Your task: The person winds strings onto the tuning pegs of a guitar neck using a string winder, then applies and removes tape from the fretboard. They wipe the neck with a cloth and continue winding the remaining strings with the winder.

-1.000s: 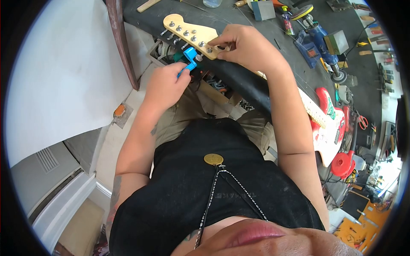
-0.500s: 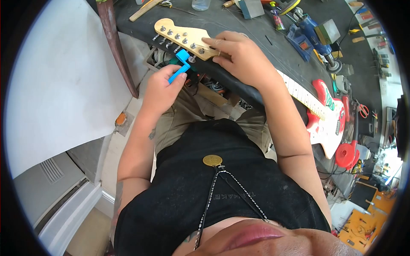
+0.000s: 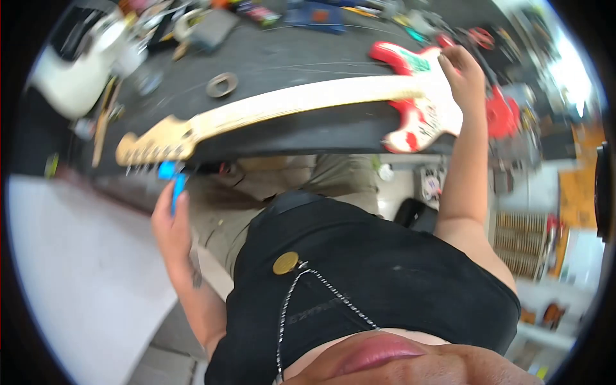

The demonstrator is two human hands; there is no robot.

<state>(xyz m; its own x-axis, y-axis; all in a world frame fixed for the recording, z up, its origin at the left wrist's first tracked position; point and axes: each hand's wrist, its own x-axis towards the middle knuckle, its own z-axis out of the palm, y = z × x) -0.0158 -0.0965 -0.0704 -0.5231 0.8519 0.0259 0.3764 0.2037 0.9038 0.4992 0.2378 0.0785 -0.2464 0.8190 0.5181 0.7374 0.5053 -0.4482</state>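
Left hand (image 3: 170, 224), head view: closed around the handle of a blue string winder (image 3: 172, 179), held just under the front edge of the workbench (image 3: 289, 64), its head right below the tuning pegs of the headstock (image 3: 151, 146). Right hand (image 3: 463, 74): far along the bench, fingers curled and resting on the red-and-white guitar body (image 3: 420, 109); whether they pinch anything cannot be told through the blur.

Electric guitar lies flat along the front edge of the dark bench top, headstock toward the left end and overhanging the edge, pale neck (image 3: 295, 102) running right to the body. Both hands sit at opposite ends of the instrument, well apart.

Writing: faint lettering on the person's black shirt (image 3: 359, 276), too smeared to read. Round brass medallion (image 3: 285, 262) hangs on a beaded chain over the shirt.

Back of the bench: a metal ring (image 3: 222, 84) lies on bare top beyond the neck; a white object (image 3: 77, 70) near the far left corner; blurred tool clutter along the far edge.
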